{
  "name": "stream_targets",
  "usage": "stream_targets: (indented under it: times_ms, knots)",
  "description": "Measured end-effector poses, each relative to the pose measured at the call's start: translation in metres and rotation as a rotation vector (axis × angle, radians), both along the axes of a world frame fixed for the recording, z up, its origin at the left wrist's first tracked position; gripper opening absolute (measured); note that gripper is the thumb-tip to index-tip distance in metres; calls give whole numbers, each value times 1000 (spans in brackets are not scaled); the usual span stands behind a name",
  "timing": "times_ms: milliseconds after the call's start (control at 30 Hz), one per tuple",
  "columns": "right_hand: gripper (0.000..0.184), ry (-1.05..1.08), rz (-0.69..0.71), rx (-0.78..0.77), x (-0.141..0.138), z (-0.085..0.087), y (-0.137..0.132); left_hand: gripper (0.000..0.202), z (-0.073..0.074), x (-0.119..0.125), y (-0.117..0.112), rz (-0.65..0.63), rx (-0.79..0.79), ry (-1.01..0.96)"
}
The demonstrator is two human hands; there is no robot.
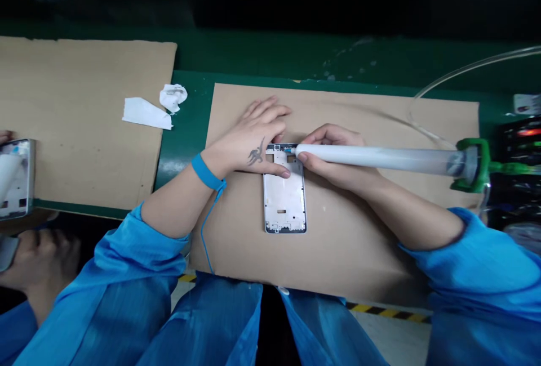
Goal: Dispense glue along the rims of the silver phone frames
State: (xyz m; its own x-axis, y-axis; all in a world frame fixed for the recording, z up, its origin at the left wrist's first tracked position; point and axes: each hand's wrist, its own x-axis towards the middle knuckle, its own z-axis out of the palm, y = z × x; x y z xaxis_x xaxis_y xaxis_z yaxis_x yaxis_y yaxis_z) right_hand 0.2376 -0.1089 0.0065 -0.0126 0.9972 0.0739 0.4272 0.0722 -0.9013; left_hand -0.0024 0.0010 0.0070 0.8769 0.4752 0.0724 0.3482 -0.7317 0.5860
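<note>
Gripping syringe: right hand, nozzle leftward at phone frame, far end; left hand open, thumb atop.

The green counter bears left cardboard with white scraps at its edge, and right cardboard under a phone frame.

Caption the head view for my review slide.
Left hand on a phone frame, right hand holding a syringe at the frame's far end.
</note>
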Motion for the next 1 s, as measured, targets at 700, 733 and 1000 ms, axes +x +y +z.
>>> stream_targets:
  times_ms: [700,733,1000]
  knots:
    - [49,-186,347,496,20,-33,-26,39,-14,-28,13,459,152,-16]
    - [45,-197,376,499,19,-34,-26,39,-15,-32,14,495,169,-5]
    - [49,-274,339,279,11,-42,-26,40,-23,-34,9,554,279,78]
